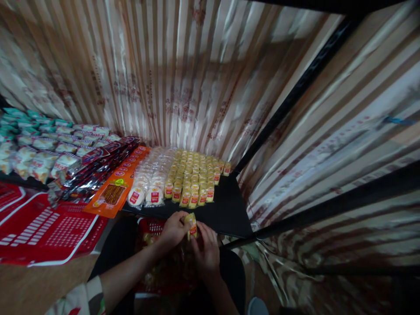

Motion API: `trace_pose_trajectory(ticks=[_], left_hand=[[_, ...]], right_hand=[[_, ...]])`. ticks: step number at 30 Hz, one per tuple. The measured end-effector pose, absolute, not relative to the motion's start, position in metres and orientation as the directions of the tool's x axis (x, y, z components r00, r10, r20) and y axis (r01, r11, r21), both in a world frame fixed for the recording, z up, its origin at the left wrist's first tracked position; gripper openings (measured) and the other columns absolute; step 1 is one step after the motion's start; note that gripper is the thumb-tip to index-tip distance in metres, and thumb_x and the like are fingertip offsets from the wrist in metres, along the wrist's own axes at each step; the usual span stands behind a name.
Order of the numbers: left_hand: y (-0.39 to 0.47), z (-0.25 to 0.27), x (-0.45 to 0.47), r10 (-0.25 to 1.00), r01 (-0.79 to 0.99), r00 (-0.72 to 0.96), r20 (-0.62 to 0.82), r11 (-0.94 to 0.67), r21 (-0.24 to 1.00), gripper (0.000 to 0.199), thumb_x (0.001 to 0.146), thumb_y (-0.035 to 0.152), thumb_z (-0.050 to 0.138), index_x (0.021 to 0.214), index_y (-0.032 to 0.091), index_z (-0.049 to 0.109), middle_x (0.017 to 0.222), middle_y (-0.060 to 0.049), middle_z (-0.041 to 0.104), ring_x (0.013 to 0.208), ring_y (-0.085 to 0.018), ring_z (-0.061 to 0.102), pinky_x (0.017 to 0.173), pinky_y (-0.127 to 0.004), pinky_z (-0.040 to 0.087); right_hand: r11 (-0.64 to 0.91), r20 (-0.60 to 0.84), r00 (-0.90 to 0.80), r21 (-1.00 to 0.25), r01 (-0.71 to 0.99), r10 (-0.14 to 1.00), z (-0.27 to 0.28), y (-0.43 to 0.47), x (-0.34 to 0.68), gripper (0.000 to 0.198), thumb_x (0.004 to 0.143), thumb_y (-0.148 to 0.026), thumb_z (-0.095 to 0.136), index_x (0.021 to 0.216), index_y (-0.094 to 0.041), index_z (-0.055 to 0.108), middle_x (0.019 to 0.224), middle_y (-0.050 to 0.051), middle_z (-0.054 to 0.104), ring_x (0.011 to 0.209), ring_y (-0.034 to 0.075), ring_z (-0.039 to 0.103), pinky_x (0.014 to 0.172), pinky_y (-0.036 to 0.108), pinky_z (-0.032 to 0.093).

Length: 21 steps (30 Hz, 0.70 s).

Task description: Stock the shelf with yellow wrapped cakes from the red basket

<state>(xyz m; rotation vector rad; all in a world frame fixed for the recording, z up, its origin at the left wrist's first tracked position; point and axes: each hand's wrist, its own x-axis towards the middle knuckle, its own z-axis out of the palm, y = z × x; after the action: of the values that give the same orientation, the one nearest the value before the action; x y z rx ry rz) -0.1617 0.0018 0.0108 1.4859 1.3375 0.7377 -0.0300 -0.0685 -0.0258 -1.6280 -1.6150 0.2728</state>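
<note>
Left grip (176, 227) and right grip (207, 247) pinch one yellow packet (191, 225) near the black shelf's (226, 214) exposed front edge.

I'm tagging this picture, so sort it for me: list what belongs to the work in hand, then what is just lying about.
In the work:
left hand, holding a yellow pack
right hand, against it
yellow rows
black shelf
basket below

Lying about:
white packs
orange pack
dark packs
bags at left
red basket at left
</note>
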Motion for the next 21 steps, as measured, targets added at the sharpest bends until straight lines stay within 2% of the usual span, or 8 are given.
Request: trace_pose_trajectory(ticks=[3, 7, 10, 14, 18, 21], left_hand=[[0.007, 0.018, -0.145, 0.964, 0.428, 0.243, -0.105, -0.009, 0.904, 0.023, 0.074, 0.027, 0.056, 0.095, 0.018, 0.063, 0.083, -0.001, 0.060, 0.066, -0.011, 0.053, 0.065, -0.021, 0.043], [0.013, 0.032, -0.121, 0.956, 0.445, 0.283, -0.080, -0.057, 0.894, 0.027, 0.073, 0.029, 0.057, 0.097, 0.019, 0.063, 0.089, -0.002, 0.060, 0.068, -0.012, 0.054, 0.066, -0.022, 0.043], [0.018, 0.043, -0.103, 0.947, 0.444, 0.316, -0.053, -0.098, 0.891, 0.027, 0.073, 0.029, 0.057, 0.097, 0.018, 0.064, 0.090, -0.004, 0.061, 0.075, -0.015, 0.055, 0.070, -0.024, 0.043], [0.027, 0.050, -0.082, 0.935, 0.444, 0.353, -0.024, -0.145, 0.884, 0.028, 0.074, 0.028, 0.056, 0.098, 0.017, 0.064, 0.094, -0.006, 0.060, 0.082, -0.018, 0.056, 0.075, -0.027, 0.044], [0.038, 0.049, -0.065, 0.923, 0.438, 0.385, 0.010, -0.192, 0.878, 0.029, 0.075, 0.029, 0.054, 0.099, 0.015, 0.064, 0.097, -0.009, 0.060, 0.088, -0.021, 0.056, 0.081, -0.031, 0.045], [0.042, 0.048, -0.053, 0.930, 0.425, 0.366, 0.009, -0.177, 0.888, 0.040, 0.077, 0.028, 0.052, 0.114, 0.013, 0.057, 0.105, -0.011, 0.060, 0.092, -0.022, 0.057, 0.086, -0.033, 0.045]], right_hand=[[0.136, 0.416, 0.177, -0.620, 0.772, 0.892, -0.022, -0.064, -0.022, 0.044, 0.083, -0.040, 0.052, 0.122, -0.018, 0.051, 0.116, 0.013, 0.060, 0.108, 0.026, 0.053, 0.093, 0.045, 0.043], [0.089, 0.415, 0.284, -0.682, 0.726, 0.865, -0.023, -0.058, -0.007, 0.049, 0.081, -0.045, 0.053, 0.121, -0.016, 0.051, 0.115, 0.015, 0.060, 0.106, 0.028, 0.054, 0.092, 0.046, 0.044], [0.000, 0.304, 0.407, -0.801, 0.598, 0.861, -0.021, -0.053, 0.004, 0.051, 0.080, -0.048, 0.053, 0.120, -0.017, 0.050, 0.117, 0.015, 0.058, 0.105, 0.027, 0.056, 0.088, 0.043, 0.047], [-0.099, 0.111, 0.505, -0.924, 0.370, 0.856, -0.011, -0.045, 0.016, 0.055, 0.077, -0.048, 0.054, 0.123, -0.018, 0.048, 0.115, 0.012, 0.059, 0.083, 0.020, 0.063, 0.072, 0.033, 0.054], [-0.101, 0.092, 0.569, -0.949, 0.299, 0.817, -0.005, -0.034, 0.029, 0.055, 0.072, -0.047, 0.059, 0.118, -0.017, 0.052, 0.109, 0.011, 0.062, 0.076, 0.018, 0.063, 0.070, 0.031, 0.054], [-0.104, 0.096, 0.595, -0.951, 0.291, 0.798, -0.008, -0.023, 0.041, 0.058, 0.071, -0.048, 0.059, 0.119, -0.016, 0.052, 0.109, 0.012, 0.063, 0.077, 0.019, 0.063, 0.070, 0.031, 0.053]])
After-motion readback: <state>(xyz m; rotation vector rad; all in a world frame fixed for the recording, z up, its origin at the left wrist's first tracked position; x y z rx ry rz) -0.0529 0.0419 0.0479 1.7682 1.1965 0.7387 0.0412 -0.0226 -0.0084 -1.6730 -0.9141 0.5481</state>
